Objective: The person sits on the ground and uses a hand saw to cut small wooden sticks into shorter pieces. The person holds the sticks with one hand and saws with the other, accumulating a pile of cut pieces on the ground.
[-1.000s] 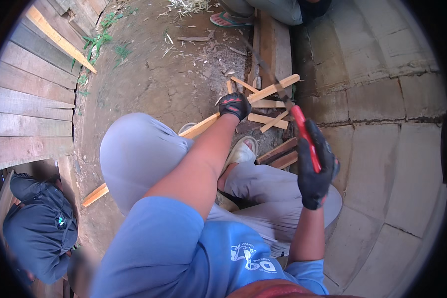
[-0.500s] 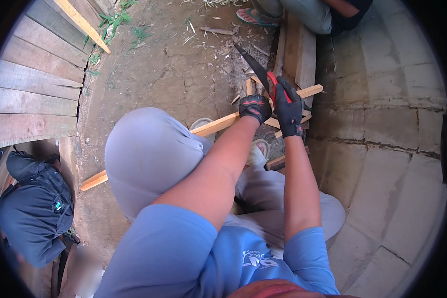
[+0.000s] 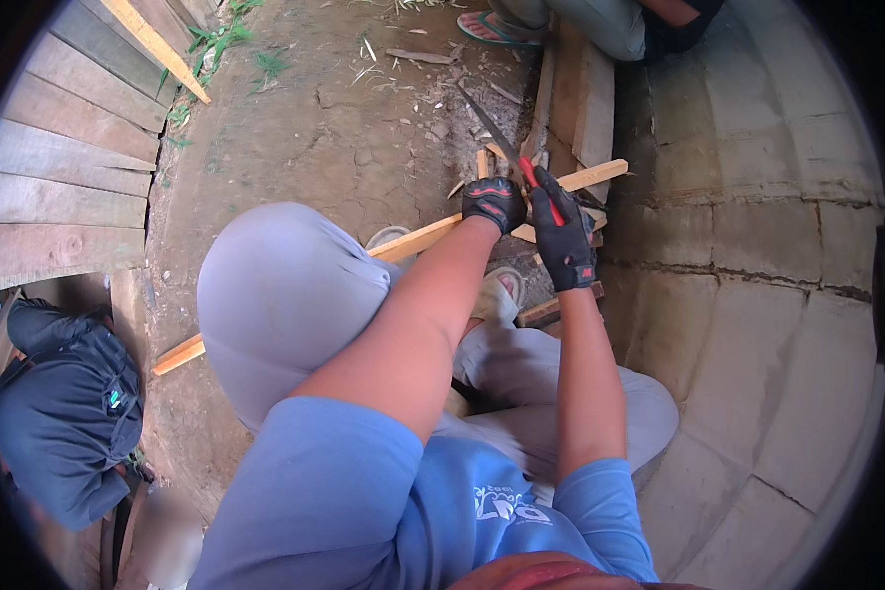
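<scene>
My left hand [image 3: 495, 205], in a black glove with red marks, is closed around a long pale wooden strip [image 3: 418, 239] and presses it down. The strip runs from beside my left knee to the right, past both hands. Just right of it, my gloved right hand [image 3: 561, 241] grips the red handle of a handsaw [image 3: 497, 130]. The dark blade points away and to the left, tilted across the strip near my left hand. Whether its teeth touch the wood cannot be made out.
Short wood offcuts [image 3: 482, 165] and shavings lie beyond my hands. A thick timber beam [image 3: 592, 88] runs along the concrete block wall [image 3: 747, 226] at right. Another person's sandalled foot [image 3: 501, 29] is at the far end. A person in dark clothes [image 3: 64, 413] is at left beside wooden planks [image 3: 64, 192].
My right hand has drawn the saw back toward me, and the blade now shows more edge-on. My left hand stays on the strip. The whole view has shifted slightly.
</scene>
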Demonstrator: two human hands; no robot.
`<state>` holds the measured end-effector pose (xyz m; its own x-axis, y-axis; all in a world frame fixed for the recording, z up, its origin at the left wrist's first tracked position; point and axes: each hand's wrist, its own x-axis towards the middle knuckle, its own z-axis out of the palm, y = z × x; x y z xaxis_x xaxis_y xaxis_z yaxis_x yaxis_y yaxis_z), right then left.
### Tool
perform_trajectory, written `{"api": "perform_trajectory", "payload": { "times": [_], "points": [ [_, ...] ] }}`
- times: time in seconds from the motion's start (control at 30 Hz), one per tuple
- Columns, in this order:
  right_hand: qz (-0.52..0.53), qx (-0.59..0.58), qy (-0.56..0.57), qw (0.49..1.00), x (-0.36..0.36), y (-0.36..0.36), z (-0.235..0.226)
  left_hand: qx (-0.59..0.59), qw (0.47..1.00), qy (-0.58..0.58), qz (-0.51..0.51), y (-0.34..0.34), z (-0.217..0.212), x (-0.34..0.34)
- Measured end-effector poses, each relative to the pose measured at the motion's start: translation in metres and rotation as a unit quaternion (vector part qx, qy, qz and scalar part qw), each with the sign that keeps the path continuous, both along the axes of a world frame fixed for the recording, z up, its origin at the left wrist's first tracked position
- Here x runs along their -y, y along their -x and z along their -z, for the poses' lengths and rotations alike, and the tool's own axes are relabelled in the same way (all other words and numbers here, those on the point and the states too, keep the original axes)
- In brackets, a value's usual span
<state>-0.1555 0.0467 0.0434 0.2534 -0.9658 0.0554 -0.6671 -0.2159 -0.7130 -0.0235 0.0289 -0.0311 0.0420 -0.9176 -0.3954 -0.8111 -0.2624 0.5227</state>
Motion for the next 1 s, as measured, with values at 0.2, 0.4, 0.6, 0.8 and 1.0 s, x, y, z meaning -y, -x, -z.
{"api": "perform_trajectory", "payload": {
  "times": [0.2, 0.4, 0.6, 0.8, 1.0],
  "points": [
    [-0.005, -0.037, -0.008, 0.999, -0.021, 0.031, -0.030, 0.027, 0.999, 0.046, 0.010, 0.003, 0.010, 0.003],
    [0.023, -0.096, -0.063, 0.993, -0.093, 0.072, -0.119, 0.055, 0.996, 0.062, 0.020, 0.004, 0.026, 0.006],
    [0.093, -0.130, -0.102, 0.982, -0.171, 0.107, -0.201, 0.056, 0.996, 0.068, 0.019, 0.005, 0.025, 0.005],
    [0.063, -0.117, 0.010, 0.991, -0.182, 0.104, -0.206, 0.067, 0.995, 0.062, 0.041, 0.005, 0.027, 0.004],
    [0.078, -0.140, -0.021, 0.987, -0.156, 0.098, -0.227, 0.074, 0.995, 0.036, 0.048, 0.006, 0.015, 0.004]
  ]
}}
